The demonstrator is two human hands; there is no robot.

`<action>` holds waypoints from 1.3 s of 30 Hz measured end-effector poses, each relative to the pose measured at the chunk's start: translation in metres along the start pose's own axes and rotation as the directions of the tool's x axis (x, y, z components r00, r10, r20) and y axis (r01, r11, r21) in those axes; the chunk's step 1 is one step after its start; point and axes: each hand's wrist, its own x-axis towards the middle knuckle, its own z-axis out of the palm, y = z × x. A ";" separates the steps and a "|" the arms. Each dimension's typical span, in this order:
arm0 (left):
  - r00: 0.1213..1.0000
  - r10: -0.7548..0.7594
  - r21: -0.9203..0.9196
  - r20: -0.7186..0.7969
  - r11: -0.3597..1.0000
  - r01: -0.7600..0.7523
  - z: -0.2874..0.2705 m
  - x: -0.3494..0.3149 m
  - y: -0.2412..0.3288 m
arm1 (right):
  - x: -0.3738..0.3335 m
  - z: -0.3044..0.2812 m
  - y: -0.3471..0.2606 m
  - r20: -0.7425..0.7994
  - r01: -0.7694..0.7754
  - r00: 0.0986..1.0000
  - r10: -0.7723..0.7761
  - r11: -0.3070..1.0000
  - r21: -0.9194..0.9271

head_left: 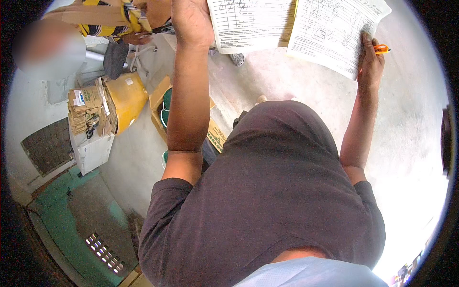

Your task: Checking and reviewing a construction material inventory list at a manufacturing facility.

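My right hand [370, 63] is closed on the right edge of an open paper form booklet [330, 36], thumb on the page. An orange pen [381, 49] sticks out from the same hand. Printed lines and handwriting cover both the right page and the left page [253, 28], which meet at a yellowish seam. Beside the left page's edge is my left hand [192, 24], palm showing. Its fingers run past the top of the picture, so their grip is hidden.
At upper left stands another person in yellow patterned clothing [107, 21]. Below are a yellow bin [126, 98], stacked flattened cardboard [85, 112] and a white cabinet [93, 155]. An open carton [155, 103] with green round containers [165, 117] sits behind my left forearm.
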 end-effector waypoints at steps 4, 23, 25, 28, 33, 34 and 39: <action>1.000 -0.007 0.017 0.018 1.000 0.006 0.004 0.008 -0.007 | 0.001 -0.009 -0.009 0.003 -0.004 1.000 0.004 1.000 -0.023; 0.969 -0.032 0.404 -0.243 0.905 0.132 0.097 -0.037 -0.044 | -0.036 -0.009 -0.100 0.183 -0.167 0.969 0.165 0.986 -0.004; 0.963 -0.029 0.384 -0.268 0.913 0.134 0.103 -0.023 -0.048 | -0.021 -0.009 -0.097 0.226 -0.145 0.964 0.140 0.989 0.005; 0.937 -0.057 0.302 -0.344 0.938 0.168 0.113 -0.004 -0.054 | 0.004 -0.010 -0.100 0.249 -0.142 0.959 0.137 0.990 0.002; 0.916 0.391 0.728 -0.091 0.654 -0.206 0.063 0.055 -0.055 | 0.098 -0.054 -0.082 0.063 0.023 0.998 -0.017 0.996 -0.081; 0.939 0.286 0.966 0.190 0.115 -0.230 0.053 0.072 -0.038 | 0.108 -0.064 -0.101 -0.012 0.004 1.000 -0.006 0.991 -0.134; 0.917 0.107 0.314 -0.384 0.949 0.021 0.074 0.118 -0.047 | 0.155 -0.090 -0.107 -0.076 -0.009 0.997 0.016 0.996 0.090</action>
